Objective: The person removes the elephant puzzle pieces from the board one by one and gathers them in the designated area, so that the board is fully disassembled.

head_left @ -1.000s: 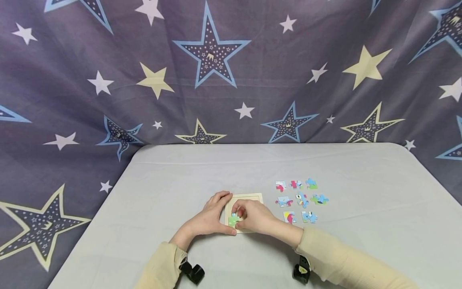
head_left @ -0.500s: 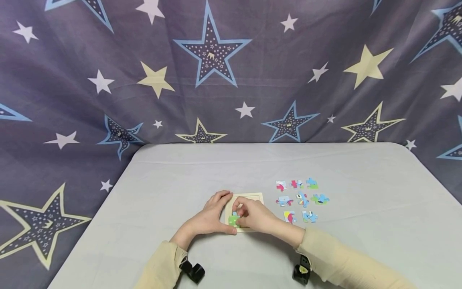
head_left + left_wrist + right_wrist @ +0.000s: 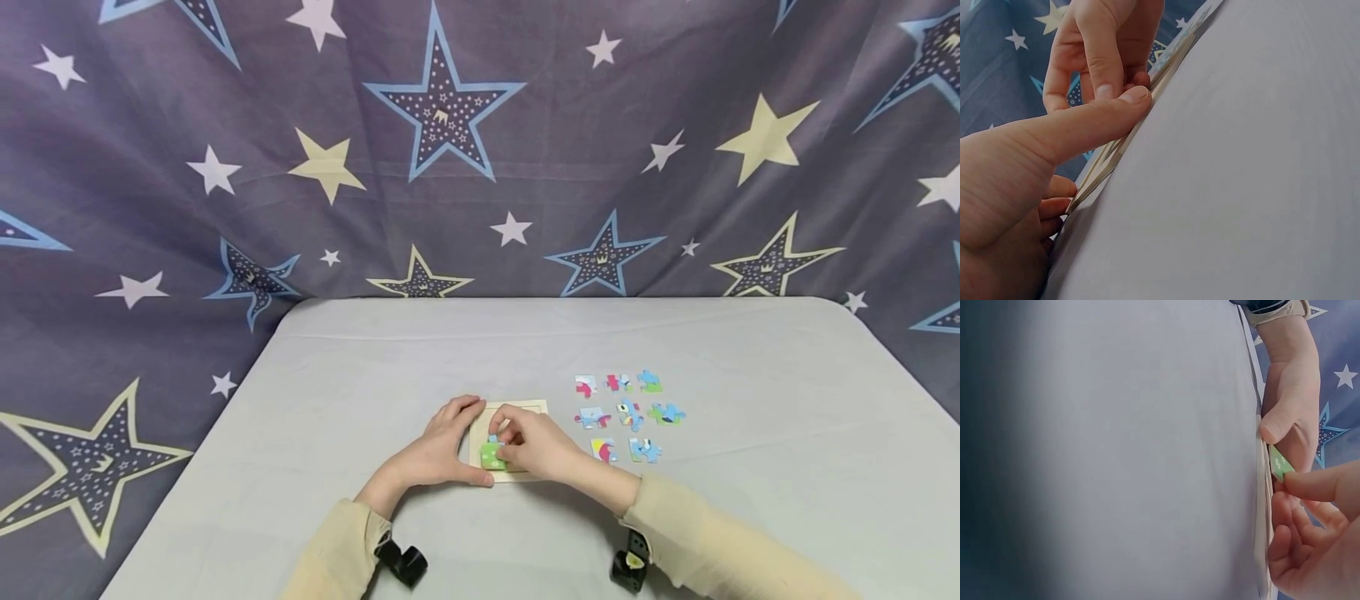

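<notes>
A square wooden puzzle frame (image 3: 531, 404) lies flat on the table. My left hand (image 3: 441, 447) holds it at its left side, with the thumb on the near edge and the fingers by the far left corner. In my right hand (image 3: 536, 443) a green puzzle piece (image 3: 492, 457) with a blue tab is pinched between thumb and fingers, over the frame's lower left part. The right wrist view shows this green piece (image 3: 1280, 465) tilted up, one corner near the frame. My right hand hides much of the frame's inside.
Several loose puzzle pieces (image 3: 628, 414) in blue, pink, green and yellow lie in rows right of the frame. The pale cloth-covered table (image 3: 360, 358) ends at a star-patterned curtain (image 3: 480, 150). A black wrist camera (image 3: 405, 567) sits under each sleeve.
My right hand has shifted slightly right with the green piece, which now shows more of its face and appears lifted at one side. The left hand stays on the frame.
</notes>
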### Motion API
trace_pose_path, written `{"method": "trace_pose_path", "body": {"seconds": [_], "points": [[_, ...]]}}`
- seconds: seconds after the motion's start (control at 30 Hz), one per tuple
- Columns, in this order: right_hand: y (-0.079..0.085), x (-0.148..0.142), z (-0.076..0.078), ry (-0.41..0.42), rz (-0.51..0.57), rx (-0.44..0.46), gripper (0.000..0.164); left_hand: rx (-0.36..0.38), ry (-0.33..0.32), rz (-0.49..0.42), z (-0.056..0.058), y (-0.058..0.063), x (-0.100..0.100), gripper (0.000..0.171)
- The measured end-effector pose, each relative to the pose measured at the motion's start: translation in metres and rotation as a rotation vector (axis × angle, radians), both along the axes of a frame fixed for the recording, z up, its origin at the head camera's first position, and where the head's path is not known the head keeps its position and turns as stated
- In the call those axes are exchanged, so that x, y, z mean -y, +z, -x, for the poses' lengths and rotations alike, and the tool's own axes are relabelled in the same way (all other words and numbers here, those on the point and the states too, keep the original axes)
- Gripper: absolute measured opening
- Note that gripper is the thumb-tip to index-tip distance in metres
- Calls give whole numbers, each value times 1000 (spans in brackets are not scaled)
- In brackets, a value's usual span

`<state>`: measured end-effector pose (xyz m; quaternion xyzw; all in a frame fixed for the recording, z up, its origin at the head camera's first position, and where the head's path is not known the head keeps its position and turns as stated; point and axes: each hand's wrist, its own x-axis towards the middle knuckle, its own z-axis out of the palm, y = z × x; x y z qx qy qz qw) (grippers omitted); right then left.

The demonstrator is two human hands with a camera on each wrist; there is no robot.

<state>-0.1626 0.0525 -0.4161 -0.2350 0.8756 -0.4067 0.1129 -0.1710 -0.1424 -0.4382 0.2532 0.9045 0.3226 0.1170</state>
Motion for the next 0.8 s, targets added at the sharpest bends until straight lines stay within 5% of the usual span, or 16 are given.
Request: {"method": "trace_pose_path", "body": {"seconds": [0.8], "points": [[16, -48, -4, -134, 60, -13, 22, -2, 16, 17, 0, 0, -1, 109]]}}
